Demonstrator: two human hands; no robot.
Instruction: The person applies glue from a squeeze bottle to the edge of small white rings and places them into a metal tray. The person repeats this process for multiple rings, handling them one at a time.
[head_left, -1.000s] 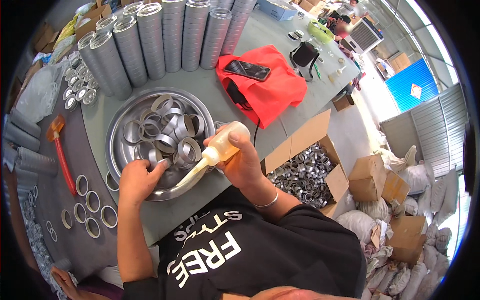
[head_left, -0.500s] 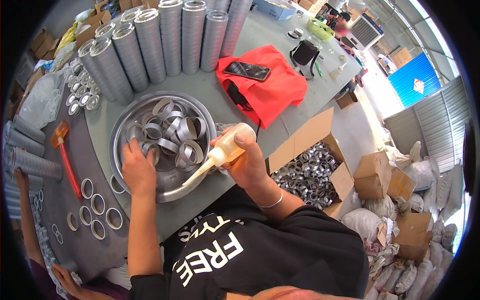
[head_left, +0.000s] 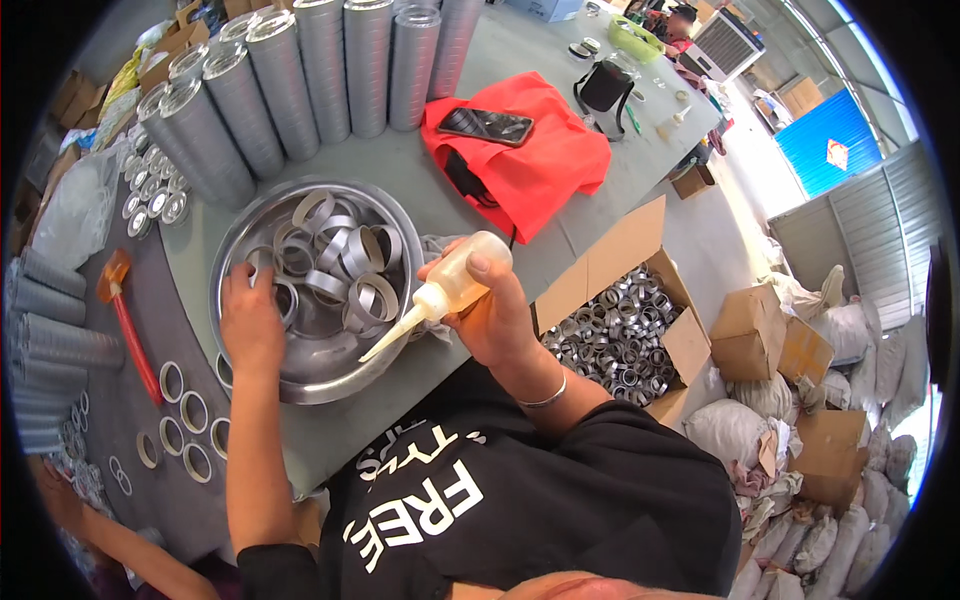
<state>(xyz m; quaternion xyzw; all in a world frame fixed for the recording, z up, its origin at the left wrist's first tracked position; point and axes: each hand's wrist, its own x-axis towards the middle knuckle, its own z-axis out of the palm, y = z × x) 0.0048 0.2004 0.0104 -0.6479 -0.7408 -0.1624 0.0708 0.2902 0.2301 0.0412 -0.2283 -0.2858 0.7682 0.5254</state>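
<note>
My right hand (head_left: 492, 318) grips a translucent squeeze bottle (head_left: 450, 283) with a long pale nozzle that points down-left over the rim of a round metal bowl (head_left: 310, 372). The bowl holds several short metal rings (head_left: 340, 262). My left hand (head_left: 250, 322) reaches into the bowl's left side, palm down, fingers on a ring; whether it grips one is hidden.
Tall metal tubes (head_left: 300, 80) stand in a row behind the bowl. A red cloth (head_left: 540, 170) with a phone (head_left: 486, 126) lies at the back right. An open carton of rings (head_left: 620, 335) sits right. Loose rings (head_left: 185, 410) and a red-handled tool (head_left: 130, 325) lie left.
My left hand has moved from the bowl's near rim up into its left side. My right hand with the bottle has risen slightly and shifted right.
</note>
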